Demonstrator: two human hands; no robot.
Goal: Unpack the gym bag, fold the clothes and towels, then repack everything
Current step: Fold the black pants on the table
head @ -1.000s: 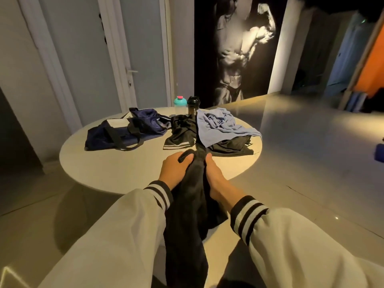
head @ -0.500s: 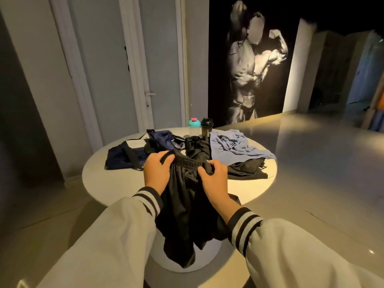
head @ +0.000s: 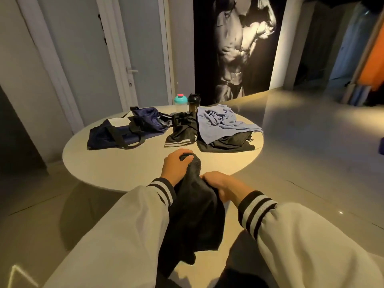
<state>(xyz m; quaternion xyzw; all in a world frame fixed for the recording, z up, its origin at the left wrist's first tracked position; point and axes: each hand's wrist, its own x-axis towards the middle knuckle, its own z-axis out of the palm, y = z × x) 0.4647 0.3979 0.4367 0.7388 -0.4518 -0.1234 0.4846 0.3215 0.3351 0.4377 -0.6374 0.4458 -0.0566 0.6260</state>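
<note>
Folding stage, I judge: fingers of my left hand (head: 176, 167) and right hand (head: 220, 183) curl round the bunched black shorts (head: 195, 215), held over the near edge of the worktop (head: 124, 163). Next move: spread them flat on the worktop, then fold.

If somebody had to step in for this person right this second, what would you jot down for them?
Left hand grips the bunched top of the black shorts; right hand holds them lower down, cloth hanging past the table edge.
Gym bag lies at the table's left; beside it a striped black garment, then a blue towel over another dark garment.
Unpacking looks done; folding and repacking remain.
</note>
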